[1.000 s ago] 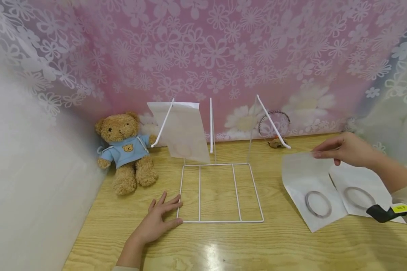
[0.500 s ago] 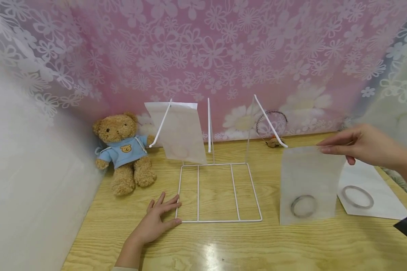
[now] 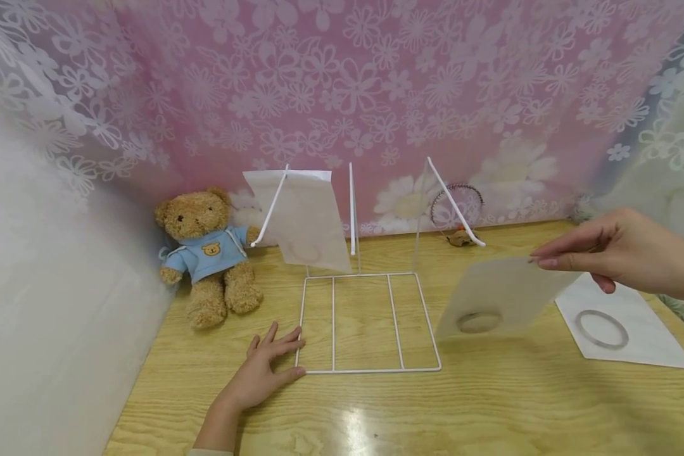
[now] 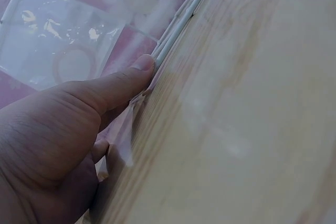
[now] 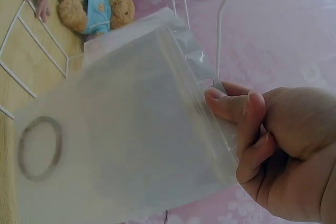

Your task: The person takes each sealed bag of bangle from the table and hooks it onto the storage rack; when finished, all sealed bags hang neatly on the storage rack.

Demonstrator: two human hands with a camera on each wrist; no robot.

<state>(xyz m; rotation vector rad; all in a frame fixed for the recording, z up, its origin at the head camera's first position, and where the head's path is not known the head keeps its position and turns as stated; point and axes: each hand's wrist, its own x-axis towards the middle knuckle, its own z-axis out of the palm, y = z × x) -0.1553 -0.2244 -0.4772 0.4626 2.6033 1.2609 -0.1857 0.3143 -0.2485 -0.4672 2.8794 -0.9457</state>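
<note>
My right hand (image 3: 627, 253) pinches the top edge of a frosted zip bag (image 5: 136, 119) with a bangle-like ring (image 5: 40, 148) inside. The bag hangs tilted in the air, right of a white wire display rack (image 3: 370, 371). In the right wrist view, a hang hole shows by my fingertips. My left hand (image 3: 259, 373) rests on the rack's front left corner, fingers spread and thumb (image 4: 128, 80) on the wire. A similar bag (image 3: 313, 221) hangs from the rack's left hook (image 3: 270, 212). Another white bag (image 3: 641, 329) with a ring in it lies flat on the table, below my right hand.
The rack's middle hook (image 3: 353, 209) and right hook (image 3: 456, 202) stick out towards me. A teddy bear (image 3: 211, 253) in a blue hoodie sits at the back left. Behind the right hook stands a dark thin loop (image 3: 458, 187) with a small brown item (image 3: 460, 238).
My right hand has raised the frosted bag off the table, away from the other bag. Its lower end has swung left towards the rack. The left hand stays in place.
</note>
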